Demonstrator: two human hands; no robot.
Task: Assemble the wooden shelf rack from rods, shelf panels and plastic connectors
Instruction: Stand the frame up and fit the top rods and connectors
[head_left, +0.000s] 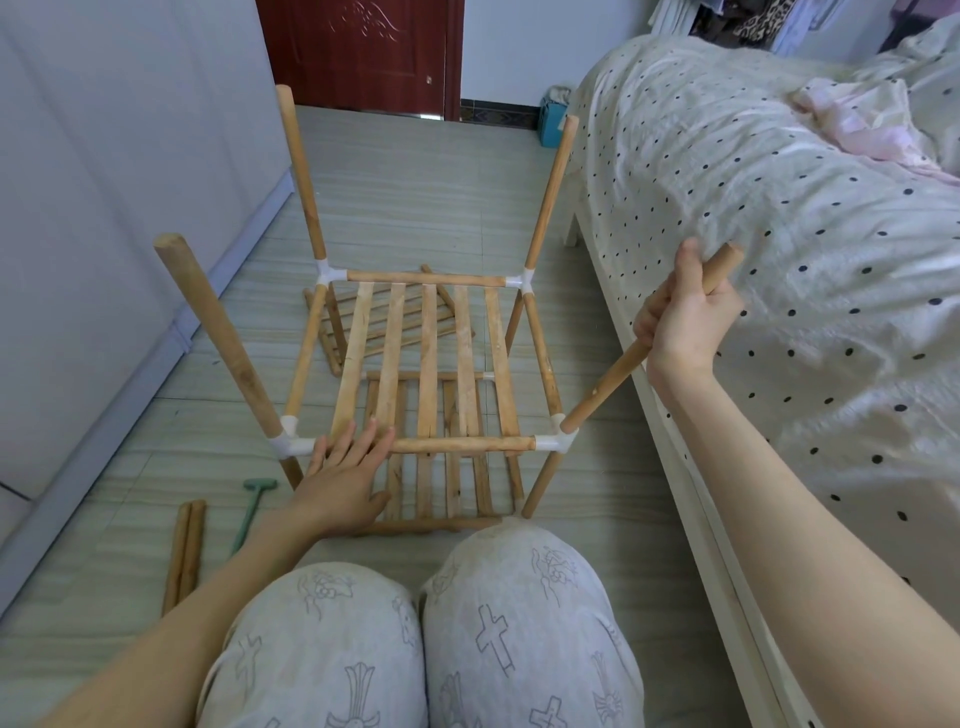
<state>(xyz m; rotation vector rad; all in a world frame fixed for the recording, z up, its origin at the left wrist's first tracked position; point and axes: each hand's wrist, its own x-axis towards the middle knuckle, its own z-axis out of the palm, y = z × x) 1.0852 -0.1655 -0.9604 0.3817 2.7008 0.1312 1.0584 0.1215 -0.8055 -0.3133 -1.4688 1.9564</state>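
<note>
The part-built wooden rack stands on the floor before my knees. Its upper slatted shelf panel (427, 364) sits in white plastic connectors (558, 441) at the corners, with a lower shelf (452, 488) beneath. Upright rods rise from the near left (218, 332), far left (301, 171) and far right (550, 192) corners. My right hand (685, 317) grips a fourth rod (608, 384), whose lower end sits at the near right connector. My left hand (345, 467) lies flat, fingers straight, on the front rail (462, 444) near the left corner.
A spare slatted panel (395, 317) lies on the floor behind the rack. Two loose rods (184, 551) and a green tool (249, 509) lie at the left. The bed (779, 234) runs close along the right; a grey wall panel (104, 208) stands left.
</note>
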